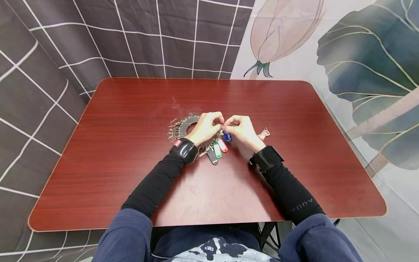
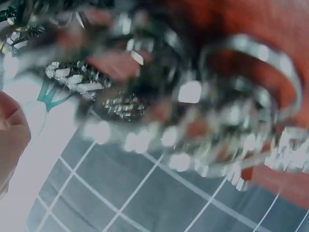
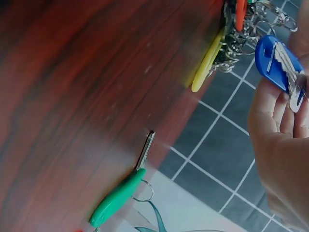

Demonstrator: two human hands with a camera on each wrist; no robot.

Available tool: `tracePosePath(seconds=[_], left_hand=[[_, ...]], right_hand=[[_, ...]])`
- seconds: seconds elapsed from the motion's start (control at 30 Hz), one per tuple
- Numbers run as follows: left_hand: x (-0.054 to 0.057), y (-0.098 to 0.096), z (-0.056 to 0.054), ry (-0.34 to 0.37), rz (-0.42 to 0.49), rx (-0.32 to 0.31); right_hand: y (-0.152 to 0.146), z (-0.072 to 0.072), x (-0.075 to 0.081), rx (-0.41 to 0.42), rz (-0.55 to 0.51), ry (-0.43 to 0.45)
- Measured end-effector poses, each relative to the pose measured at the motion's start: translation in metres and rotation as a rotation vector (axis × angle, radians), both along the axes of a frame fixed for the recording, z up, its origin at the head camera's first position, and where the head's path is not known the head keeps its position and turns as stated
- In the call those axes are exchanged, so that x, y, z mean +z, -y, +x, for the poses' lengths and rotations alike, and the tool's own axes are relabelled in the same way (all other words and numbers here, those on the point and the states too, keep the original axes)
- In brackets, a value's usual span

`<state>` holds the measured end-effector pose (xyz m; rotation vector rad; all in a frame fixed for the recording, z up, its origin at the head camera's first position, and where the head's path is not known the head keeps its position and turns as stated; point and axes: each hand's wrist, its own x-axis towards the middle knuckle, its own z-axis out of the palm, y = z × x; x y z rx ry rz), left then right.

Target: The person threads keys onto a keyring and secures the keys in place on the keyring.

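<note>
Cloth, dark grey with a white grid, hangs at the left and behind a reddish-brown wood-grain table with rounded corners. Near the middle of the table is a flat grey ring-shaped holder, its left edge crowded with small silver metal hoops. The left hand lies across the holder, thumb and fingers curled together; it seems to pinch the holder's right edge, though the fingertips cover that spot and the left wrist view is blurred. Below this hand, fanned along the holder's near side, are a dark grey oblong tag, a green and white plastic tag and a red and white plastic tag. Next comes a blue plastic tag with a silver key, just under the meeting fingertips. The right hand pinches at this blue tag, its fingers bent. A solid green tag with a key rests on the table, apart from the holder. Beyond the right wrist lies a red tag with a metal end. A white flower-printed curtain closes the right side.
</note>
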<state>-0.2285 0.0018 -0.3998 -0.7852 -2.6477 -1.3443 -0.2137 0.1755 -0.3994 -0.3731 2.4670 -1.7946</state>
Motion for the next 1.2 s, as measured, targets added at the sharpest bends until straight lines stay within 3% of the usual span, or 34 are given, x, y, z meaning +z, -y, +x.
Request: tracePosePath(seconds=[0.13,0.37,0.53,0.63,0.9,1.07,1.2], left_hand=[[0.0007,-0.0001,0.0003,-0.013,0.005,-0.014],[0.0001,0.0011,-0.0001,0.09,0.039,0.019],[0.002,0.002,-0.0006,0.037,0.03,-0.027],[0.0022,0.0025,0.0009,0.014,0.031,-0.023],[0.0006,0.0019,0.0058,0.098,0.027,-0.003],[0.0022,0.0009,0.0065,0.042,0.023,-0.039],[0.0046,0.0015,0.0052,0.024,0.035,-0.021]], right_hand=[[0.0002,0.0006,0.0009,-0.008,-0.013,0.005],[0.0018,0.0017,0.0006,-0.009,-0.014,-0.006],[0.0007,-0.0006,0.0011,-0.025,-0.056,0.02],[0.0005,-0.0003,0.0011,-0.025,-0.065,0.019],[-0.0003,0.0052,-0.002,0.01,-0.023,-0.008],[-0.0014,0.0055,-0.0009,-0.023,-0.049,0.025],[-0.0007,0.0034,0.0023,-0.018,-0.052,0.025]])
